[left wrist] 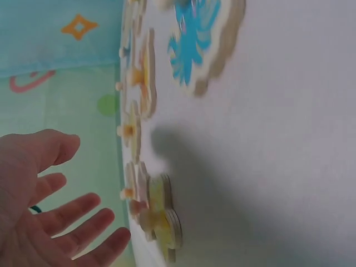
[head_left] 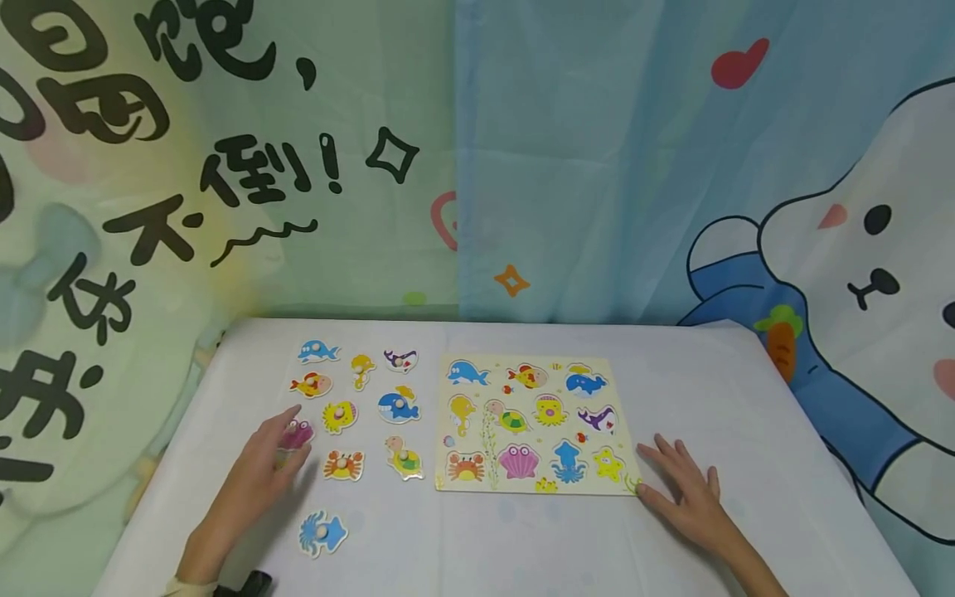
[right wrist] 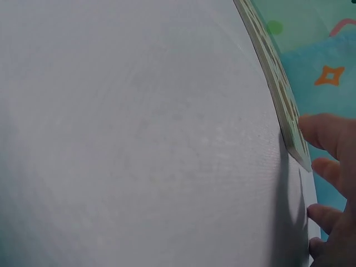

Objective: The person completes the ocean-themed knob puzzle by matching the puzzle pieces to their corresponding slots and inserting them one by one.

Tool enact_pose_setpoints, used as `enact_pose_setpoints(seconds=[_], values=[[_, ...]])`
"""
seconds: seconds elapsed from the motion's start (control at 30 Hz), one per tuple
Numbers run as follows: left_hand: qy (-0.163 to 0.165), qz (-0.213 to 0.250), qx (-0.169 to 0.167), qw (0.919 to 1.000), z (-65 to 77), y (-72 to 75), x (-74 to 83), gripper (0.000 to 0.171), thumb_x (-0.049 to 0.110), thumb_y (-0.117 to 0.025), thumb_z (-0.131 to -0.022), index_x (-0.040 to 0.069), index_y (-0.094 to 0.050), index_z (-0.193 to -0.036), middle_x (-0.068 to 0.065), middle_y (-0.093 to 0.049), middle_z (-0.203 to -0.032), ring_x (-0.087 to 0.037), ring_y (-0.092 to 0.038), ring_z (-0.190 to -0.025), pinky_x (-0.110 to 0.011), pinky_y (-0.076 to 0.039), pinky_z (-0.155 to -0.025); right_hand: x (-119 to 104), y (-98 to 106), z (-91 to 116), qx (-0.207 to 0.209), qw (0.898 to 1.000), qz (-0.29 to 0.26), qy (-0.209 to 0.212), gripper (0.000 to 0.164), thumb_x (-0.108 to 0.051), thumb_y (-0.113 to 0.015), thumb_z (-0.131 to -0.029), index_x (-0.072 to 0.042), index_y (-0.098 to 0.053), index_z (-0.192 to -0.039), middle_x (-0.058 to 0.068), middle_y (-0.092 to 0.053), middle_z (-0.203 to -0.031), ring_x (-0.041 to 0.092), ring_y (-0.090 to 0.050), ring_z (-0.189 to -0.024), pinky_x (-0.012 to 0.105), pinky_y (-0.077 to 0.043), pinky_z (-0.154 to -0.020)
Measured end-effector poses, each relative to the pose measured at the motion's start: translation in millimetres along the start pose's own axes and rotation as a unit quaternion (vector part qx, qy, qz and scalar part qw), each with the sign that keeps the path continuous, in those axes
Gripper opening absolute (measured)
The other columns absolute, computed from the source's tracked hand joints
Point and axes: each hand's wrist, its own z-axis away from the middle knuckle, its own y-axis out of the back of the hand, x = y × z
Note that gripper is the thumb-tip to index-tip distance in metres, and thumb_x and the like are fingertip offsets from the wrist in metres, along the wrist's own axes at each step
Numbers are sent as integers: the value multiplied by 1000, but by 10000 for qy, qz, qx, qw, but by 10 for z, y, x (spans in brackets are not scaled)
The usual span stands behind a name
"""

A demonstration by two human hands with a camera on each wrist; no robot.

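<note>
My left hand (head_left: 257, 464) hovers with spread fingers beside the pink shell piece (head_left: 300, 433) and partly covers it. In the left wrist view, no piece shows between the fingers of that hand (left wrist: 61, 206). A cream puzzle board (head_left: 621, 414) printed with sea animals lies flat at mid-table. At its lower right corner, my right hand (head_left: 690, 502) rests with fingers extended, the thumb against the board's edge. The right wrist view shows this thumb (right wrist: 322, 130) at the board's side (right wrist: 272, 78). A blue squid piece (head_left: 322, 532) lies nearest me on the left.
Several knobbed pieces lie left of the board, among them a crab (head_left: 344, 466), a turtle (head_left: 404, 458), a whale (head_left: 399, 406), a yellow octopus (head_left: 339, 416) and a seahorse (head_left: 361, 371). The white table (head_left: 537, 547) ends at a printed curtain (head_left: 567, 166).
</note>
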Motion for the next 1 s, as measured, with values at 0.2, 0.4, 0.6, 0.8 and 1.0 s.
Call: enact_pose_setpoints(seconds=[0.2,0.4,0.6,0.8,1.0], values=[[-71,-29,74,9999,-114,68,-67,61,17,-65,-92,1,-38,-144,-23,-49,-137,-39,-50,-117,-60,-43,-99,-13,-33,-10,-29,9998,7,191,58,-40,-66,-86,-10,-55,-134,32,-29,-151,55,-9,-143,82,9,-100],[-16,23,36,10000,-279,37,-147,59,17,-63,-94,1,-38,-145,-23,-45,-142,-42,-44,-130,-59,-41,-102,11,-52,30,217,9991,-6,360,54,-36,-67,-85,-11,-57,-131,32,-31,-150,55,-10,-143,81,9,-100],[188,-421,93,9989,-444,50,-202,55,18,-61,-94,5,-41,-143,-23,-43,-143,-44,-40,-132,-61,-40,-102,21,-77,36,314,9987,35,412,53,-37,-67,-85,-12,-57,-131,31,-33,-150,53,-13,-143,81,8,-100],[125,-570,76,9983,-771,109,-264,46,17,-59,-95,1,-48,-137,-26,-46,-138,-45,-42,-129,-61,-39,-104,16,-76,39,317,9989,59,335,54,-37,-66,-86,-12,-57,-132,31,-33,-150,52,-13,-143,80,8,-101],[104,-693,-22,9975,-1166,126,-328,43,15,-58,-96,-1,-51,-134,-27,-51,-132,-45,-47,-124,-59,-39,-105,-5,-73,36,198,9996,-8,224,55,-37,-66,-86,-12,-55,-133,31,-30,-152,52,-11,-144,79,9,-103]])
